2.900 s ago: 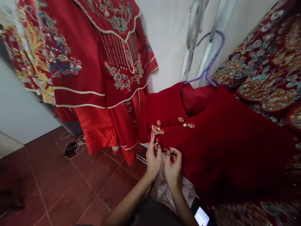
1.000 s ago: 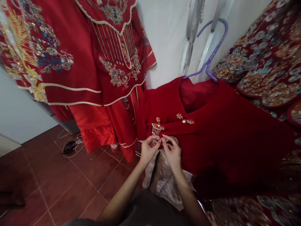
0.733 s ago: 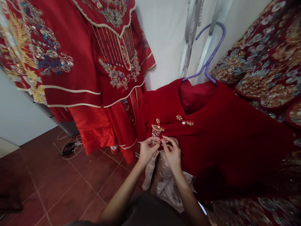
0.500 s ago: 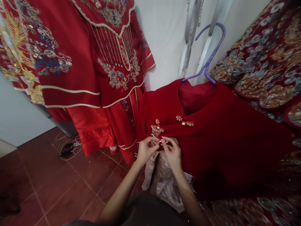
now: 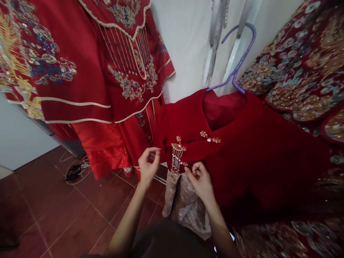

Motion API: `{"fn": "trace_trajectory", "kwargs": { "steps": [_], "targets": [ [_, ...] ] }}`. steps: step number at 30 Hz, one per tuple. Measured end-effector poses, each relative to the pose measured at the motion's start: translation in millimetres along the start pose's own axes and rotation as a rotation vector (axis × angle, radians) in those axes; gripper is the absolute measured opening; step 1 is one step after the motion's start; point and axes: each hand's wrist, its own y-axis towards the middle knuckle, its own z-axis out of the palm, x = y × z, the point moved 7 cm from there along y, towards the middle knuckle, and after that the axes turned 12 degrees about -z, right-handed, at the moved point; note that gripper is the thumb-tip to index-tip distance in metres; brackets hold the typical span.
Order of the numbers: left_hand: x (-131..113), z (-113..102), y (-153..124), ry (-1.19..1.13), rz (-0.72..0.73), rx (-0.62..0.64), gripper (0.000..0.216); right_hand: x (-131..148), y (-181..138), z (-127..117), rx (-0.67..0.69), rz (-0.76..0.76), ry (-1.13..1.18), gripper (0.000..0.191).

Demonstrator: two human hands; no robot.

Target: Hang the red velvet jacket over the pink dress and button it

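A dark red velvet garment (image 5: pixel 258 143) hangs on a purple hanger (image 5: pixel 238 71). At its front opening sit gold-and-pearl ornamental fasteners (image 5: pixel 211 138), and a beaded tassel pendant (image 5: pixel 177 157) hangs lower on the left. My left hand (image 5: pixel 149 165) is off the cloth, left of the pendant, its fingers loosely bent with nothing seen in them. My right hand (image 5: pixel 201 181) lies against the lower edge of the velvet, right of the pendant. Its thumb points toward the pendant's lower fastener, apart from its curled fingers, and no held thing shows.
A red embroidered jacket with bead fringe (image 5: pixel 131 79) hangs at left. Sequinned dark red garments (image 5: pixel 303 64) hang at right. Shiny beige wrapped material (image 5: pixel 190 208) is below the velvet. Cables (image 5: pixel 80 170) lie on the tiled floor (image 5: pixel 107 211).
Both hands have let go of the small fastener they were pinching together. My left hand has moved left off the garment; my right has shifted slightly right and down. The pendant is now uncovered.
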Motion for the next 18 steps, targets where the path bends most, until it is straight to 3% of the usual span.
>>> {"fn": "trace_trajectory", "kwargs": {
  "steps": [3, 5, 11, 18],
  "targets": [
    [-8, 31, -15, 0.064, 0.049, 0.340, 0.012, 9, 1, 7, 0.019, -0.020, 0.017, 0.026],
    [-11, 48, -27, 0.155, 0.101, 0.469, 0.016, 15, 2, 9, 0.023, -0.041, 0.010, 0.026],
    [-11, 60, -41, 0.413, 0.156, 0.498, 0.024, 22, 0, 2, -0.052, -0.089, -0.199, 0.019],
    [-8, 67, -44, 0.589, 0.231, 0.465, 0.028, 9, -4, 2, -0.044, -0.084, -0.227, 0.034]
  ]
}}
